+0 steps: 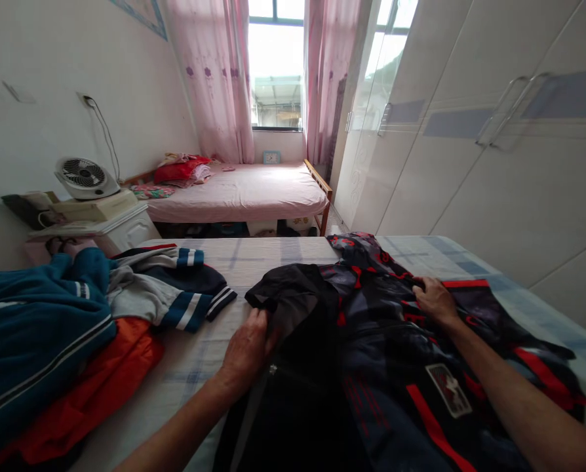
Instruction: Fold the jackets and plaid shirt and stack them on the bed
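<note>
Dark clothes [376, 347] with red markings lie spread on the checked sheet [182, 373], beside a teal jacket [42, 308]. Left hand [246, 351]: fingers closed on a black edge of the clothes. Right hand [436, 301]: fingers curled, pinching the patterned part.

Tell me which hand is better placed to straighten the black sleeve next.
Probably your left hand: it is at the end of the black sleeve, while your right hand is farther over, on the dark patterned garment.
</note>
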Tool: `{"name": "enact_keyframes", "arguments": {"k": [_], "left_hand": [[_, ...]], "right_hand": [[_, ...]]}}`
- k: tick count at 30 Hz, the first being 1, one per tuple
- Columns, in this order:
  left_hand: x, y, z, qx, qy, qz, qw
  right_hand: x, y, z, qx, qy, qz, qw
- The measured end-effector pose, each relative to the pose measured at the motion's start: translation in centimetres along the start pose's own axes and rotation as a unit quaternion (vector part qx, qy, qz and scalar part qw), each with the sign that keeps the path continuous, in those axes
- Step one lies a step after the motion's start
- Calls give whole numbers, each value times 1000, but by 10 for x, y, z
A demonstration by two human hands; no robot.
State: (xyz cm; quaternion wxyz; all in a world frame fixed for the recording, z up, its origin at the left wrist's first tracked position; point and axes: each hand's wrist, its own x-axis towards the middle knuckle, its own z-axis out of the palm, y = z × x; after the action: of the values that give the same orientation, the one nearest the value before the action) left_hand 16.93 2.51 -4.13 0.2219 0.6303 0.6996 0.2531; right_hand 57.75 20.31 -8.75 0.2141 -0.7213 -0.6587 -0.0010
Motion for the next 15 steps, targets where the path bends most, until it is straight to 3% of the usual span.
{"name": "enact_keyframes", "arguments": {"k": [5,9,12,15], "left_hand": [[11,-5,9,43,66,-40,996],[20,4,10,-2,54,-36,998],[7,8,-10,-117,79,0,990],[-13,-9,-38,-273,133,-50,951]], "right_hand": [[-6,-5,0,2,6,0,1000],[-7,-8,-4,10,1,-4,1000],[-3,-6,-14,26,-10,-2,1000],[6,4,-36,43,-26,14,999]]}}
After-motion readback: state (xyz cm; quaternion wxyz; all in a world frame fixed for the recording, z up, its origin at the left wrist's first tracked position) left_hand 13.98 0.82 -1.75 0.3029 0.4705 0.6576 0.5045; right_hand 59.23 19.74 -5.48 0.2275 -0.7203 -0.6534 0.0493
